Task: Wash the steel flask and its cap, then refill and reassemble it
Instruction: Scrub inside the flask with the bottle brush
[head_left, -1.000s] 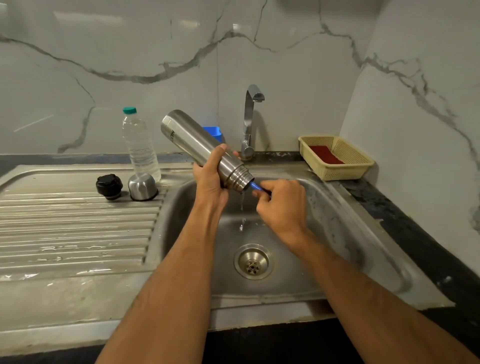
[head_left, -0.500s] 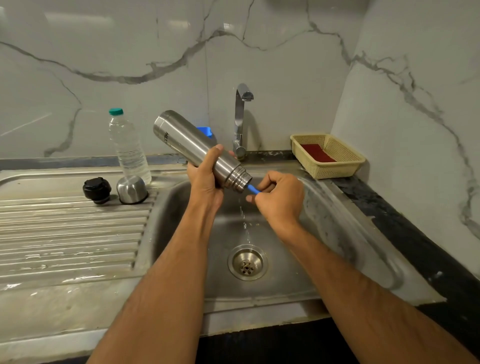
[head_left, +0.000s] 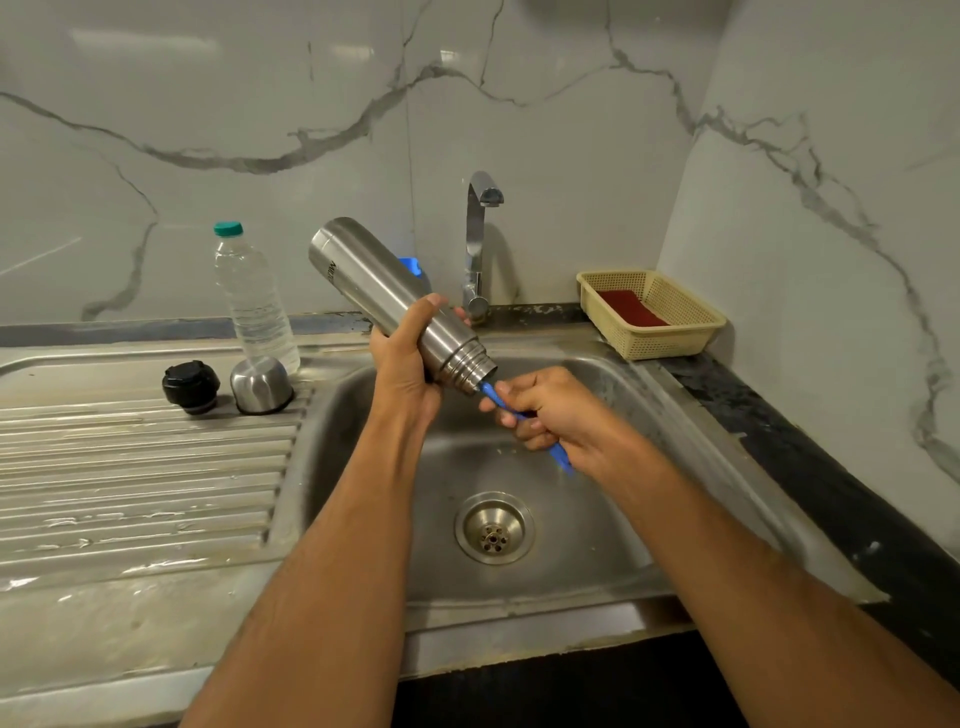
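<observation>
The left hand (head_left: 405, 371) grasps the flask (head_left: 395, 301) around its lower body near the neck, thumb on the near side and fingers wrapped behind. The flask is tilted, base up and to the left, open threaded mouth pointing down and right over the sink (head_left: 597, 545). The right hand (head_left: 545, 410) grasps a blue handle (head_left: 558, 457), fingers curled round it; the handle's upper end enters the flask's mouth, and its lower end sticks out below the palm. Whatever is on the end inside the flask is hidden. Both hands are above the basin, with the drain (head_left: 494, 527) below them.

On the ribbed draining surface (head_left: 130, 467) to the left, a black stopper (head_left: 190, 382) and a steel cap (head_left: 261, 384) stand side by side, close but apart. Just behind the cap stands a clear plastic bottle (head_left: 254, 301) with a green lid, upright, holding water. The tap (head_left: 478, 239) rises behind the sink, with a blue object (head_left: 410, 265) partly hidden behind the flask. At the back right corner sits a cream basket (head_left: 670, 332) holding a red pad (head_left: 631, 307).
</observation>
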